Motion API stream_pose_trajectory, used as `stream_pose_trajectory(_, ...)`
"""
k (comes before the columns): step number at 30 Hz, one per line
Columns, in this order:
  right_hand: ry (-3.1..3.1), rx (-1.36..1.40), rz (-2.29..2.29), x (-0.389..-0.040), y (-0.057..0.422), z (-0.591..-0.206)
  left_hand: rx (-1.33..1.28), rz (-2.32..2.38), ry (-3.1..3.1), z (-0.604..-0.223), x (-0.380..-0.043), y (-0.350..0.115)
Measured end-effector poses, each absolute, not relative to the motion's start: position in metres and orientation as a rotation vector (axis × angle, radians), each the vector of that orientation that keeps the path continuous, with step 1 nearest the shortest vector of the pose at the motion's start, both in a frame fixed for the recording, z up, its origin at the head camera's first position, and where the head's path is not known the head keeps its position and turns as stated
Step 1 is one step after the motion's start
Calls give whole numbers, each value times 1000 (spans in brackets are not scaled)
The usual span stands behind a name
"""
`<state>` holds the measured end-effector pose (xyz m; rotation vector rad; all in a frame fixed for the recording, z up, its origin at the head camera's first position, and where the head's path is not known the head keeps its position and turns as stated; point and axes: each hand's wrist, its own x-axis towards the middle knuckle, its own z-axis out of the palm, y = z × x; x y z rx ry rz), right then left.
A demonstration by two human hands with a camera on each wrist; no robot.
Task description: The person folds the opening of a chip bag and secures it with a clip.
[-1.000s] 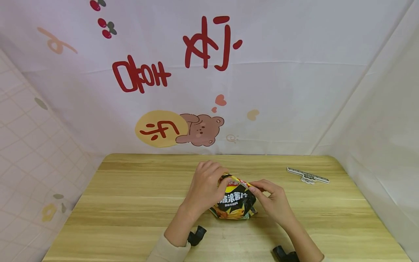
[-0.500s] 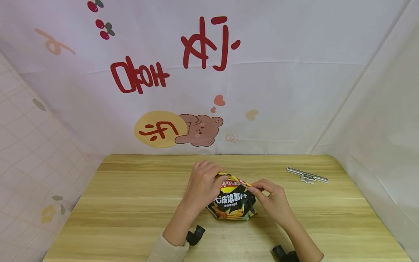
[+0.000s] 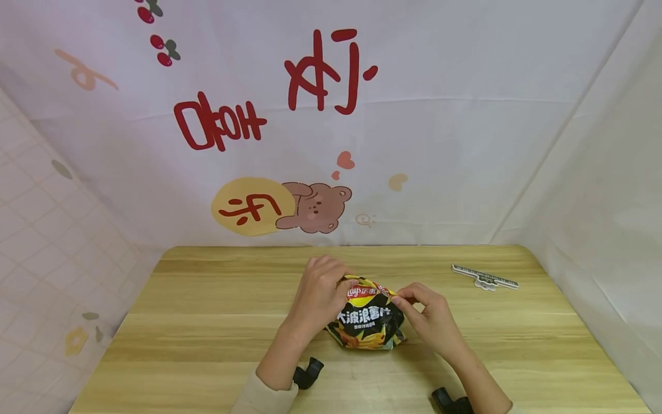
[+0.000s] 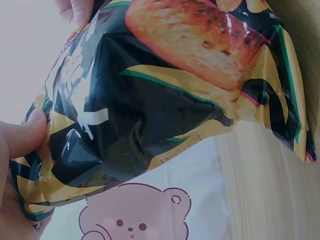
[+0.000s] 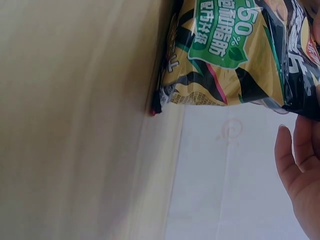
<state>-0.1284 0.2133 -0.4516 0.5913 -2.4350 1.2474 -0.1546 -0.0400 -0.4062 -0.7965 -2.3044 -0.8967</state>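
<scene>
Biggest of all, the white backdrop (image 3: 465,144) fills the view, red lettering across it. Below it spreads the wood-grained bench (image 3: 217,310). Down near the backdrop's foot, there's a printed bear (image 3: 318,208) against a yellow disc (image 3: 251,206). And here's the chip bag (image 3: 364,319), black and yellow, standing on the bench between two hands, printed front to the head camera! The left hand (image 3: 320,290) grips its upper left end, thumb pressed on the front. Over to the right hand (image 3: 434,319): thumb and fingertip pinch the top right corner, while the right wrist view catches two more fingers stretched out clear of the bag. A silvery ruler-like clip (image 3: 483,277) lies well apart, towards the far right. Smallest now, a black piece (image 3: 307,374) by the left forearm.
</scene>
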Motion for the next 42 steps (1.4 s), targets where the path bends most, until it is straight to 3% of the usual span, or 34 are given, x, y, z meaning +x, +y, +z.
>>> stream_pose_trajectory(17,-2476,674,1128,-129,239,-445,-789,-841,-2325,-405,-151,-39)
stream_pose_trajectory(42,-2632,648,550,-169,356,-445,-797,-823,-2308,-406,-153,-40)
